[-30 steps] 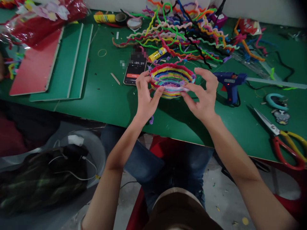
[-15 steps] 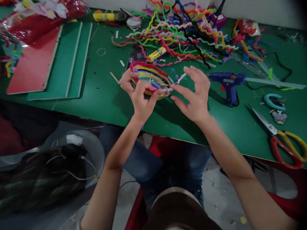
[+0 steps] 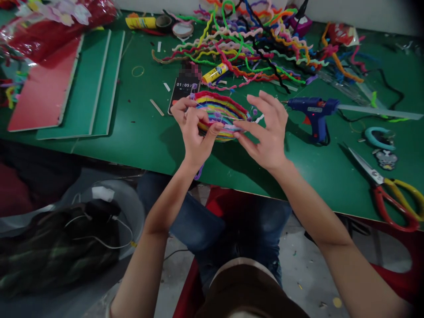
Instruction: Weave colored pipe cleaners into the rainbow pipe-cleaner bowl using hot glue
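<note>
Between my hands, above the front part of the table, is a rainbow-striped piece of pipe cleaners (image 3: pixel 228 102), tilted, with small purple bits on it. My left hand (image 3: pixel 198 128) grips its left side and lower edge, fingers bent. At its lower right edge, my right hand (image 3: pixel 265 132) pinches the piece between thumb and index finger, the other fingers raised. A white fuzzy end (image 3: pixel 259 119) sticks out beside the right fingers. A purple strand (image 3: pixel 199 171) hangs below my left hand. Just behind lies a phone (image 3: pixel 182 90), partly covered by the left hand.
A blue glue gun (image 3: pixel 318 112) with a clear stick lies right of my hands. Large scissors (image 3: pixel 380 183) rest near the front right edge. Many pipe cleaners (image 3: pixel 238 48) and a yellow glue stick (image 3: pixel 214 73) are behind. Green boards (image 3: pixel 111 88) lie left.
The striped piece has shifted slightly right and tilted, so more of the phone shows behind it. My right fingers have closed in on its lower right edge.
</note>
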{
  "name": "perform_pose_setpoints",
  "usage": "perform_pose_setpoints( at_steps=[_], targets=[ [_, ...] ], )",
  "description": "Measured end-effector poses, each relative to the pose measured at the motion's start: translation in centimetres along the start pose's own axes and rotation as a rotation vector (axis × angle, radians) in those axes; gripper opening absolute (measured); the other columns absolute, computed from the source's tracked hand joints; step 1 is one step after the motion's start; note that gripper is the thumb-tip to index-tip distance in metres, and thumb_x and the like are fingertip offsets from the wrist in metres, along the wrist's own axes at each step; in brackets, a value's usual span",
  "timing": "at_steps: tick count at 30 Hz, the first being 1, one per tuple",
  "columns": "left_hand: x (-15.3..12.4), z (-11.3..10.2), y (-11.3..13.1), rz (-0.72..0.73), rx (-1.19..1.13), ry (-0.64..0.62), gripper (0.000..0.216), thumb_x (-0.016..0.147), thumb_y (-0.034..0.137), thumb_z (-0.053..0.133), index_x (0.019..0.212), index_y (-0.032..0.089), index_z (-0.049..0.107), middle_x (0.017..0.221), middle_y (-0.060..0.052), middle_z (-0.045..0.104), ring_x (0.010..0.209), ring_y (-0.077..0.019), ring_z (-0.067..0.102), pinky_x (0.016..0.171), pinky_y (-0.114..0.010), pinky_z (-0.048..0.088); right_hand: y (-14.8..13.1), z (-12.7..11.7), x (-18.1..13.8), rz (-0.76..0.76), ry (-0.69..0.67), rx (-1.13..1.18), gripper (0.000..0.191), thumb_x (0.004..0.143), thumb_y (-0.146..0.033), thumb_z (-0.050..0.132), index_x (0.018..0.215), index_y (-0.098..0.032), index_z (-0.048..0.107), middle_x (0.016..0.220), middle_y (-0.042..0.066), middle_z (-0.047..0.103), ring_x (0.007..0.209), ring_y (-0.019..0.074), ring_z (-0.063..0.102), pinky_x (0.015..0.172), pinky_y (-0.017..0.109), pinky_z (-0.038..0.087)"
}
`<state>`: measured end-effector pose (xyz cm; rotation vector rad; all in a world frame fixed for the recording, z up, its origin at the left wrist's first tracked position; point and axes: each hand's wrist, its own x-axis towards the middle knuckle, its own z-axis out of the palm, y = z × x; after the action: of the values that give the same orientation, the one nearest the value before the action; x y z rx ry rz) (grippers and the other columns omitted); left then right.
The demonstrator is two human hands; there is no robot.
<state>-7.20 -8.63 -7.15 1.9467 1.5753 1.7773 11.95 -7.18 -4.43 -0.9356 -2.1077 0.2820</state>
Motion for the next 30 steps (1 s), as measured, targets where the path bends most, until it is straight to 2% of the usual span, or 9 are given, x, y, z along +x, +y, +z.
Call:
perform_pose_setpoints(
  at_steps=[11, 16, 19, 21, 24, 30],
  targets=[
    [0.0, 0.2, 0.3, -0.016, -0.014, -0.006, 0.055, 0.075, 0.075, 0.048, 0.080, 0.020, 0.046, 0.103, -0.006, 0.042, 0.112, -0.0254, 0.046, 0.088, -0.044, 0.049, -0.3, 0.1, 0.1, -0.038, -0.039, -0.097, 0.022, 0.091, -0.044, 0.047, 0.089, -0.029, 0.063, 0.137, -0.002, 0.052, 0.138, 0.0266, 0.036, 0.115, 0.057, 0.026],
    [-0.1, 0.3, 0.1, -0.020, -0.053, -0.018, 0.054, 0.076, 0.073, 0.050, 0.078, 0.020, 0.046, 0.100, -0.006, 0.043, 0.109, -0.0239, 0.046, 0.084, -0.039, 0.050, -0.2, 0.2, -0.1, -0.013, -0.071, -0.099, 0.027, 0.091, -0.049, 0.044, 0.099, -0.032, 0.063, 0.139, -0.002, 0.050, 0.143, 0.0282, 0.028, 0.117, 0.063, 0.006],
    [-0.1, 0.3, 0.1, -0.032, -0.039, -0.020, 0.054, 0.077, 0.074, 0.048, 0.076, 0.020, 0.046, 0.097, -0.005, 0.043, 0.109, -0.0238, 0.046, 0.084, -0.040, 0.050, -0.5, 0.3, -0.1, -0.015, -0.067, -0.128, 0.037, 0.088, -0.058, 0.045, 0.113, -0.034, 0.058, 0.145, 0.000, 0.044, 0.144, 0.0303, 0.023, 0.116, 0.065, 0.002],
    [-0.1, 0.3, 0.2, -0.036, -0.025, -0.029, 0.055, 0.075, 0.075, 0.049, 0.076, 0.020, 0.046, 0.095, -0.005, 0.043, 0.110, -0.0245, 0.046, 0.086, -0.042, 0.050, -0.7, 0.4, -0.1, -0.019, -0.059, -0.127, 0.040, 0.088, -0.060, 0.043, 0.115, -0.034, 0.058, 0.145, 0.000, 0.043, 0.143, 0.0307, 0.025, 0.116, 0.064, 0.004],
    [-0.1, 0.3, 0.5, -0.034, 0.011, -0.036, 0.056, 0.073, 0.076, 0.050, 0.075, 0.020, 0.047, 0.096, -0.005, 0.043, 0.109, -0.0251, 0.047, 0.087, -0.044, 0.049, -0.9, 0.8, -0.2, -0.010, -0.030, -0.094, 0.034, 0.092, -0.054, 0.040, 0.106, -0.032, 0.062, 0.140, 0.000, 0.048, 0.140, 0.0290, 0.032, 0.116, 0.063, 0.010],
    [-0.3, 0.4, 0.6, 0.008, 0.089, -0.043, 0.054, 0.076, 0.075, 0.045, 0.078, 0.021, 0.048, 0.100, -0.007, 0.043, 0.109, -0.0256, 0.047, 0.090, -0.047, 0.047, -1.3, 1.4, -0.6, 0.072, 0.012, 0.030, 0.027, 0.091, -0.048, 0.044, 0.095, -0.028, 0.063, 0.130, 0.003, 0.053, 0.135, 0.0293, 0.038, 0.114, 0.063, 0.022]
  ],
)
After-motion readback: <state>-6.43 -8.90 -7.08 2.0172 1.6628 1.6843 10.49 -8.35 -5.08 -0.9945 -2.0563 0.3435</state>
